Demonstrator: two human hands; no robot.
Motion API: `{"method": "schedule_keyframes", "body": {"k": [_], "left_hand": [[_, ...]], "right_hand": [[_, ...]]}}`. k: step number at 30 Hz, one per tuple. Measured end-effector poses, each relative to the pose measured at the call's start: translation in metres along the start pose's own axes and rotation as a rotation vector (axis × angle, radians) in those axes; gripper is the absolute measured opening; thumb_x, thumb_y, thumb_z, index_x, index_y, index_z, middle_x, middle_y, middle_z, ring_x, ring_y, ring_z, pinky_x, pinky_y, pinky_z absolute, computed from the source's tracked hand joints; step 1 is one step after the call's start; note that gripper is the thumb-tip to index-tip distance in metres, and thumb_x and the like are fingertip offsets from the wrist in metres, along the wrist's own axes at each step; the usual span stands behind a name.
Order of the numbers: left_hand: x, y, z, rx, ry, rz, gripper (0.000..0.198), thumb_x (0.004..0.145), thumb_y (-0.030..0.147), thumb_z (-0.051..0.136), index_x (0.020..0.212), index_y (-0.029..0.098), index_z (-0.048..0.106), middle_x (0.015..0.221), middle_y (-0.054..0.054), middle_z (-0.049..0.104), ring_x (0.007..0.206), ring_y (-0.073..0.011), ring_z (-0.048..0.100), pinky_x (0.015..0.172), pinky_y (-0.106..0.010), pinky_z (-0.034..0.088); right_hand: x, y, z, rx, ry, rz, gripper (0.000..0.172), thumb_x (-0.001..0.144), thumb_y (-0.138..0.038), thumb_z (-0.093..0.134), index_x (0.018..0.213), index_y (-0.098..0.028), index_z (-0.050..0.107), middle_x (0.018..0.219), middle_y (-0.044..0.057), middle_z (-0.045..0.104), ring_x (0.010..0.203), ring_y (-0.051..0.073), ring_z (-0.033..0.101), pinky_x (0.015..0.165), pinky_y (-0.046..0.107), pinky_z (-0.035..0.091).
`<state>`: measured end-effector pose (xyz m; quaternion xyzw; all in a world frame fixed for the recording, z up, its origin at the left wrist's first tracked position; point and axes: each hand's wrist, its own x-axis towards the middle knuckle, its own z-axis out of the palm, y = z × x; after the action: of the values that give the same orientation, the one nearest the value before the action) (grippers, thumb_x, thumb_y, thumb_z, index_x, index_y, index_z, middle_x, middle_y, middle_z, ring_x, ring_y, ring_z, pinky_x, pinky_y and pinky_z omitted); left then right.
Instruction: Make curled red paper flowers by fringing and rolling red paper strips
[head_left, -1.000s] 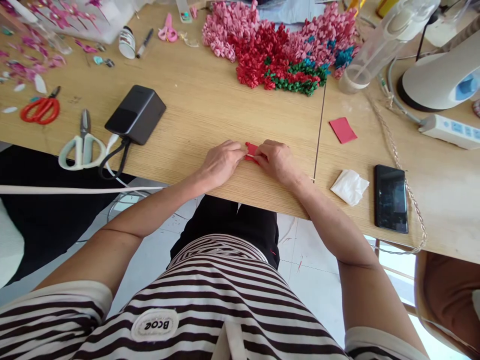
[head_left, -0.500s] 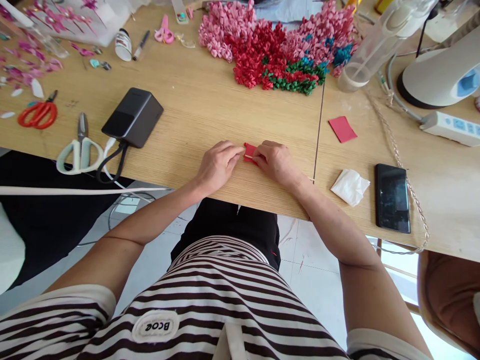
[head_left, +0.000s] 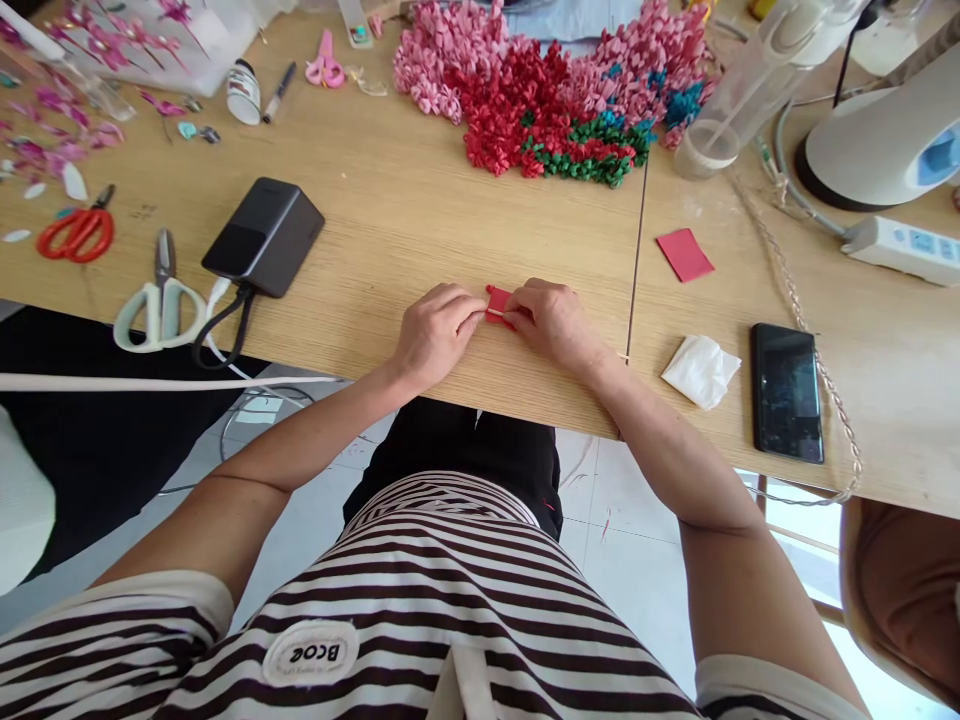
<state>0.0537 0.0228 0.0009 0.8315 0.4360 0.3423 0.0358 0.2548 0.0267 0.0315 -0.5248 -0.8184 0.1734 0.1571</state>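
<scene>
Between my two hands, flat on the table, lies a small red piece (head_left: 498, 299) of sheet material, paper or cloth. A thin pale stick (head_left: 496, 312) lies across its near part, with both ends hidden by my fingers. My left hand (head_left: 441, 335) is closed in a pinch at the piece's left edge, on the stick's left end. My right hand (head_left: 551, 320) pinches at the right side, its fingers covering part of the red piece and the stick's other end. A tiny red knob (head_left: 489, 289) shows at the piece's far left corner.
A second red square (head_left: 685, 255), a folded white tissue (head_left: 700, 372) and a phone (head_left: 787, 393) lie to the right. Left are a black box (head_left: 264, 237) with cables, white-handled scissors (head_left: 160, 300) and red scissors (head_left: 76, 235). Bunched red, pink and green flowers (head_left: 517, 110) lie behind.
My fingers have shifted very slightly at the red piece, and more of the thin pale stick's line shows between them. The view has moved a little; other things stay put.
</scene>
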Motion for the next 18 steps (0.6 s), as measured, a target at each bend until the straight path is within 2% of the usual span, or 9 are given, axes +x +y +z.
{"method": "schedule_keyframes", "body": {"k": [8,15,18], "left_hand": [[0.0042,-0.0026,0.0061,0.053,-0.146,-0.03,0.02,0.097,0.021,0.059,0.092,0.018,0.077,0.093,-0.007,0.073,0.091,-0.0213,0.065,0.079,-0.033,0.051],[0.007,-0.0044,0.0061,0.049,-0.161,-0.035,0.02,0.096,0.02,0.058,0.09,0.018,0.077,0.092,-0.006,0.072,0.09,-0.0212,0.065,0.076,-0.033,0.05],[0.0072,-0.004,0.0061,0.04,-0.162,-0.041,0.02,0.096,0.018,0.058,0.089,0.018,0.076,0.092,-0.006,0.072,0.091,-0.0212,0.065,0.076,-0.033,0.05]], "right_hand": [[-0.0008,0.0008,0.0011,0.037,0.02,0.001,0.026,0.1,-0.023,0.051,0.082,-0.018,0.069,0.091,0.007,0.069,0.082,0.019,0.061,0.077,0.031,0.043],[0.0,0.0023,0.0007,0.042,0.017,-0.004,0.026,0.102,-0.026,0.052,0.086,-0.018,0.071,0.091,0.007,0.07,0.083,0.018,0.061,0.078,0.03,0.043],[0.003,0.0035,0.0002,0.048,0.038,0.004,0.028,0.103,-0.026,0.05,0.097,-0.017,0.075,0.096,0.009,0.072,0.087,0.019,0.063,0.081,0.03,0.043]]}}
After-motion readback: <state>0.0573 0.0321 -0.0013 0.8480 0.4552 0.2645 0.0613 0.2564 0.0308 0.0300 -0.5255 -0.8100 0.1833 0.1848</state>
